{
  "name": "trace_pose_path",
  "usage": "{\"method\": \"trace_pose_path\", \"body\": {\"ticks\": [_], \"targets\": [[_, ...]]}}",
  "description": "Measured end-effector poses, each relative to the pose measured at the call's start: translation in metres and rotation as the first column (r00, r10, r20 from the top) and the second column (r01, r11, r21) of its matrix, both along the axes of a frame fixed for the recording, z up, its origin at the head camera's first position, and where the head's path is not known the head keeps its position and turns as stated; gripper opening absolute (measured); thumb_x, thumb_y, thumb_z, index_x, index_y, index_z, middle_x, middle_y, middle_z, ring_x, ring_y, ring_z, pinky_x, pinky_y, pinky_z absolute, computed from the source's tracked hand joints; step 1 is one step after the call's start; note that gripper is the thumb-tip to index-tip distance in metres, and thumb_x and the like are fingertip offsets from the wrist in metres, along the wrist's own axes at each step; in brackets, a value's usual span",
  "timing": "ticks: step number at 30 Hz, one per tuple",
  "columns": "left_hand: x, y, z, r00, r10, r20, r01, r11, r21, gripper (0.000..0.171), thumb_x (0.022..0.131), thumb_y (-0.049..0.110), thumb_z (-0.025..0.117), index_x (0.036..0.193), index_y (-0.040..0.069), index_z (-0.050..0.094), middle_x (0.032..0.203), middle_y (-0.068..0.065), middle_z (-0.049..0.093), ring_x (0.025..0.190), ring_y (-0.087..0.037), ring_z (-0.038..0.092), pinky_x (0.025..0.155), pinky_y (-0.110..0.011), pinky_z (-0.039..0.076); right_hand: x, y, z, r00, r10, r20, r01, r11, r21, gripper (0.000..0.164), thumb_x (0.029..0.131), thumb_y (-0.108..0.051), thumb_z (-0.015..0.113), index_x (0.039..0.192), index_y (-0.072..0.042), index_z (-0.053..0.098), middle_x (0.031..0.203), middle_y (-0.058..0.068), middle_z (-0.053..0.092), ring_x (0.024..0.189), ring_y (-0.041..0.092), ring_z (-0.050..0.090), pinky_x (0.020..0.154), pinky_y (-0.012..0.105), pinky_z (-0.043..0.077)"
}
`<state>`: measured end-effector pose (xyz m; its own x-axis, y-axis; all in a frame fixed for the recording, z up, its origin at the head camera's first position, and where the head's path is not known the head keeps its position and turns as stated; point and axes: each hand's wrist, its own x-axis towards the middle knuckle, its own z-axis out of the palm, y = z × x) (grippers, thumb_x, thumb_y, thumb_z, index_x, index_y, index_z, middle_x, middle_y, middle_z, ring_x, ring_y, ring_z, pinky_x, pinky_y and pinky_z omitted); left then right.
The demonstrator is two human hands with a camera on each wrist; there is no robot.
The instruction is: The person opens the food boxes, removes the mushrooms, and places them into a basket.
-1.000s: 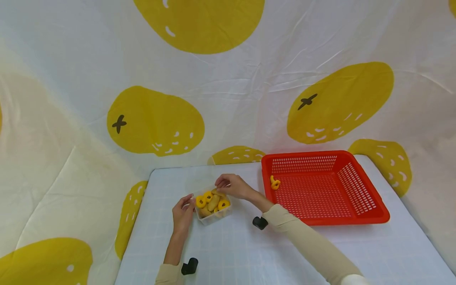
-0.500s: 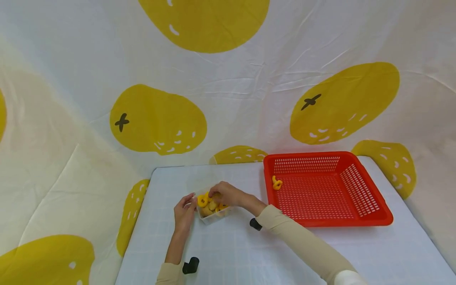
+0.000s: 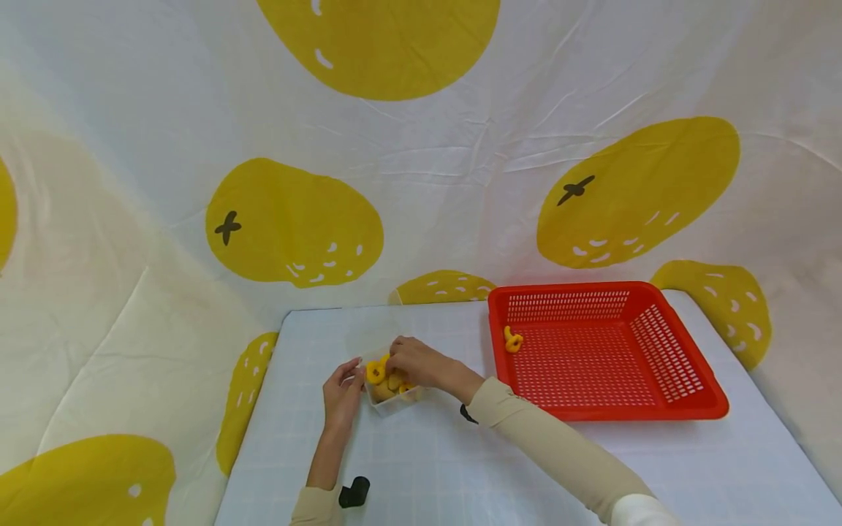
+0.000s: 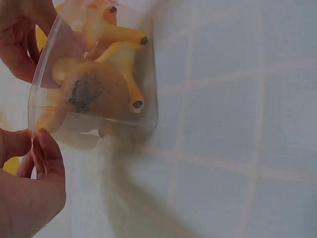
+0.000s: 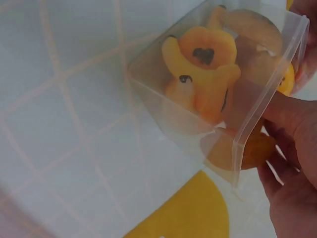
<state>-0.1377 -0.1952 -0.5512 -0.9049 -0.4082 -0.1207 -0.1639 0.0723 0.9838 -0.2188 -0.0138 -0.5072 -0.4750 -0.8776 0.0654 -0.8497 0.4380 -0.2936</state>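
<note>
The nearest thing to a label here is a dark printed patch on one rounded tan piece [image 4: 114,84], too blurred to read. Beside it, yellow pieces with stubby, branching arms end in small black dots, and one hollow-ended yellow piece [image 5: 223,45] carries a dark heart-like mark.

They lie heaped in a clear plastic box [image 3: 388,404], thin-walled and square-cornered, left of the middle of the table. I cannot tell whether its base touches the surface. The left hand [image 3: 343,394] pinches the box's left edge between thumb and fingertips. The right hand [image 3: 421,363] reaches over the box's right side, fingers bent down into the heap; seen from the right wrist, its thumb and fingers close on a smooth brownish piece [image 5: 247,148] at the rim.

To the far right sits a red plastic basket [image 3: 592,369], rectangular with rounded corners, slotted walls and a fine mesh floor; a knobbly yellow piece [image 3: 513,340] lies near its left wall. The table [image 3: 421,467] wears a pale cloth with faint grid lines. Behind hangs a creased white sheet [image 3: 447,219] printed with big yellow fruit shapes, some with black crosses and white dashes.
</note>
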Motion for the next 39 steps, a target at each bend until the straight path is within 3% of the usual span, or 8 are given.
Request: {"method": "trace_pose_path", "body": {"ticks": [5, 11, 16, 26, 39], "targets": [[0.000, 0.001, 0.000, 1.000, -0.005, 0.004, 0.005, 1.000, -0.013, 0.031, 0.102, 0.005, 0.062, 0.131, -0.008, 0.063, 0.109, -0.019, 0.061, 0.077, -0.009, 0.059, 0.068, -0.021, 0.053, 0.002, 0.001, 0.006, 0.999, -0.045, -0.001, 0.045, 0.998, -0.040, 0.018, 0.092, -0.008, 0.077, 0.110, -0.011, 0.077, 0.102, 0.004, 0.065, 0.091, 0.017, 0.059, 0.090, 0.024, 0.051], [0.001, 0.000, 0.002, 1.000, -0.005, 0.014, 0.005, 1.000, -0.023, 0.032, 0.103, 0.007, 0.062, 0.131, -0.008, 0.063, 0.109, -0.018, 0.061, 0.080, -0.011, 0.058, 0.067, -0.018, 0.052, 0.002, 0.007, 0.019, 0.973, -0.153, 0.175, 0.172, 0.980, -0.097, 0.021, 0.097, -0.013, 0.072, 0.118, -0.011, 0.072, 0.110, 0.002, 0.067, 0.095, 0.014, 0.062, 0.091, 0.024, 0.053], [0.001, 0.000, 0.003, 1.000, 0.000, 0.025, 0.000, 1.000, -0.029, 0.032, 0.103, 0.008, 0.062, 0.131, -0.007, 0.063, 0.109, -0.016, 0.061, 0.080, -0.012, 0.058, 0.067, -0.017, 0.051, -0.001, 0.015, 0.028, 0.949, -0.170, 0.265, 0.225, 0.956, -0.190, 0.025, 0.095, -0.013, 0.075, 0.119, -0.007, 0.072, 0.110, 0.003, 0.072, 0.095, 0.015, 0.064, 0.089, 0.025, 0.053], [0.001, 0.000, 0.003, 0.999, 0.005, 0.034, -0.004, 1.000, -0.025, 0.033, 0.102, 0.009, 0.063, 0.131, -0.008, 0.063, 0.105, -0.012, 0.061, 0.077, -0.008, 0.058, 0.067, -0.019, 0.052, -0.012, 0.041, 0.031, 0.867, -0.156, 0.474, 0.339, 0.881, -0.331, 0.023, 0.095, -0.014, 0.076, 0.115, -0.004, 0.071, 0.102, 0.003, 0.072, 0.092, 0.017, 0.066, 0.078, 0.023, 0.056], [0.001, 0.000, 0.004, 0.999, 0.001, 0.052, 0.001, 0.999, -0.041, 0.034, 0.103, 0.010, 0.062, 0.132, -0.007, 0.062, 0.108, -0.013, 0.061, 0.079, -0.010, 0.058, 0.069, -0.020, 0.053, -0.016, 0.088, 0.037, 0.797, -0.236, 0.556, 0.492, 0.787, -0.372, 0.030, 0.092, -0.023, 0.080, 0.114, -0.004, 0.072, 0.103, 0.003, 0.072, 0.095, 0.019, 0.068, 0.085, 0.031, 0.058]]}}
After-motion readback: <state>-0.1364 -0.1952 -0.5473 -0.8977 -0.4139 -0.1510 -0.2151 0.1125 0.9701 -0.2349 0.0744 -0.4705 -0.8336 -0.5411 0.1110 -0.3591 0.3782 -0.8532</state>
